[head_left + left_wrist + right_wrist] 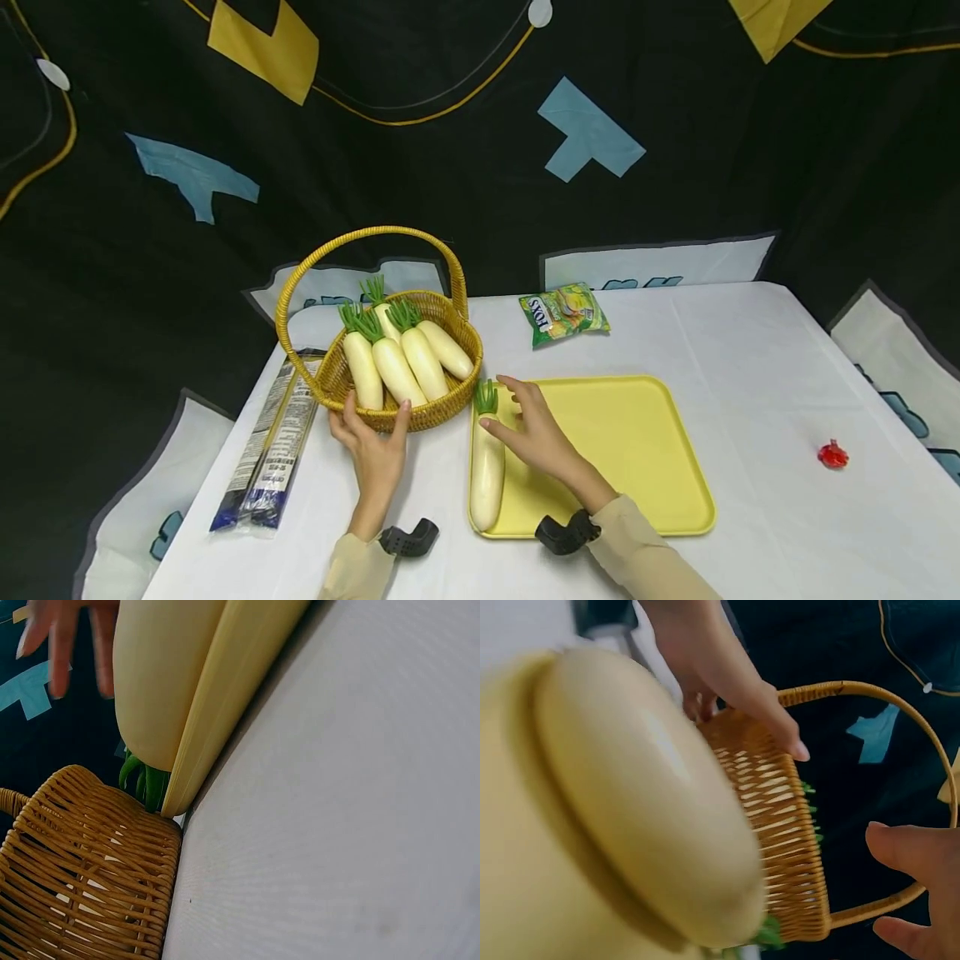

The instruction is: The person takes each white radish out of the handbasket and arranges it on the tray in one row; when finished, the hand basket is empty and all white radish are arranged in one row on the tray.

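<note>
A woven wicker basket (431, 414) with a tall arched handle holds several white radishes (395, 371) with green tops. My left hand (377, 462) rests against the basket's near side, its thumb and fingers spread along the outer wall up to the rim. One more white radish (487, 475) lies lengthwise on the left edge of a yellow tray (600, 450), its green top toward the back. My right hand (543, 437) is over the tray beside that radish's top, thumb and fingers spread apart with nothing between them. The right wrist view shows the same hand (922, 877) near the basket handle.
Left of the basket lie long dark plastic packets (273, 454). A green snack bag (564, 313) sits behind the tray. A small red wrapped item (832, 455) is at the right on the white tablecloth (772, 400). A dark curtain (450, 183) hangs behind the table.
</note>
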Demonstrator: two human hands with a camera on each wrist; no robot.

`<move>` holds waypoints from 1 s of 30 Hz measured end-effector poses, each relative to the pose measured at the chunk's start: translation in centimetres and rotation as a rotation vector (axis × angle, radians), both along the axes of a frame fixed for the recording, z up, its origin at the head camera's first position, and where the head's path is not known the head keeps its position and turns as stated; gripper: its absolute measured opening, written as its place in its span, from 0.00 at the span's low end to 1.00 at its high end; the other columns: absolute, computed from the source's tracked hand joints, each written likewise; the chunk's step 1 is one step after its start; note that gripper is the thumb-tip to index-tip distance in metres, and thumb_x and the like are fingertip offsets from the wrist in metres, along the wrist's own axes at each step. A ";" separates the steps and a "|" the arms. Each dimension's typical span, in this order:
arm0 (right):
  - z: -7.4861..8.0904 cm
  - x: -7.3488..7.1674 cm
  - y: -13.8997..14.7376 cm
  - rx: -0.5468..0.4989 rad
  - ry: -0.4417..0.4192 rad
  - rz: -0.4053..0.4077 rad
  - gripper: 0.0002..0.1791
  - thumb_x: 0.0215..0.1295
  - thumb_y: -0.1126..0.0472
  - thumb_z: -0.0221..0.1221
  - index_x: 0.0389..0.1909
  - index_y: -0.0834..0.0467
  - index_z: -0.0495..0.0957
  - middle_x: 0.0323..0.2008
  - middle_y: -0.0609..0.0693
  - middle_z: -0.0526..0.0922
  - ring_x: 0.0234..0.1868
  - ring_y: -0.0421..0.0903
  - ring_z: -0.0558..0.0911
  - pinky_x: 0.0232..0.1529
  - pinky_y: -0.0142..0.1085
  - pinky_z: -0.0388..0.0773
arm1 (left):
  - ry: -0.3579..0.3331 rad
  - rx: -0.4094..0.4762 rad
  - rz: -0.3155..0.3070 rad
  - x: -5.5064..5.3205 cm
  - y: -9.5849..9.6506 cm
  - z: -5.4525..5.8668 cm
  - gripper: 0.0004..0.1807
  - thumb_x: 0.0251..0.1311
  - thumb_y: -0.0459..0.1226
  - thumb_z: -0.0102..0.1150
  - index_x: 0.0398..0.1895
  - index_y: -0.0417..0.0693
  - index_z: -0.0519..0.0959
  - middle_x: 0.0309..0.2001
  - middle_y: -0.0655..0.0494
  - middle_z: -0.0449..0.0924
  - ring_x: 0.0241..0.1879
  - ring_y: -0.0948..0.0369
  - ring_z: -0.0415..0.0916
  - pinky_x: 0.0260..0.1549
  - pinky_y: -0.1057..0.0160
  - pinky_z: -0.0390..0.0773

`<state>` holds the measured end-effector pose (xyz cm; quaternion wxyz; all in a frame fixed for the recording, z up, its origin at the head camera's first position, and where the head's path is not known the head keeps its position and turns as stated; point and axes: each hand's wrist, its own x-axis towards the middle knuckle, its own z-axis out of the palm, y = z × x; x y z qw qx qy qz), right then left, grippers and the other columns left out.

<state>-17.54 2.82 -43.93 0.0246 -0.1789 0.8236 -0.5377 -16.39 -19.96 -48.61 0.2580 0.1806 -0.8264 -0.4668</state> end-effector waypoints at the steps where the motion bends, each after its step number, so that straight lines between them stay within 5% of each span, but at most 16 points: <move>1: 0.4 -0.4 -0.1 0.017 0.017 0.011 0.36 0.58 0.52 0.60 0.65 0.53 0.57 0.58 0.62 0.62 0.59 0.58 0.64 0.54 0.52 0.69 | -0.004 0.000 0.000 0.0 0.0 0.0 0.49 0.49 0.54 0.62 0.68 0.56 0.44 0.68 0.37 0.24 0.65 0.33 0.45 0.52 0.33 0.61; 9: 3.5 -3.6 -2.0 0.213 0.162 0.078 0.36 0.60 0.49 0.56 0.67 0.53 0.56 0.57 0.58 0.66 0.58 0.52 0.67 0.55 0.49 0.69 | -0.034 -0.001 0.007 0.0 0.0 0.2 0.49 0.49 0.57 0.60 0.69 0.57 0.43 0.68 0.37 0.24 0.62 0.31 0.49 0.47 0.34 0.67; 16: 5.4 -4.7 -4.6 0.374 0.176 0.154 0.36 0.61 0.46 0.54 0.67 0.51 0.55 0.55 0.58 0.67 0.55 0.52 0.69 0.52 0.46 0.71 | -0.033 0.002 0.003 0.1 -0.1 -0.1 0.49 0.49 0.57 0.60 0.68 0.57 0.43 0.69 0.38 0.24 0.62 0.32 0.49 0.48 0.34 0.66; 30: 4.7 -7.2 -8.5 0.518 0.083 0.155 0.40 0.60 0.46 0.56 0.68 0.55 0.50 0.61 0.66 0.62 0.57 0.57 0.72 0.53 0.46 0.73 | -0.033 -0.009 0.010 0.1 -0.1 0.0 0.49 0.49 0.57 0.60 0.68 0.56 0.43 0.69 0.38 0.25 0.62 0.32 0.50 0.48 0.34 0.65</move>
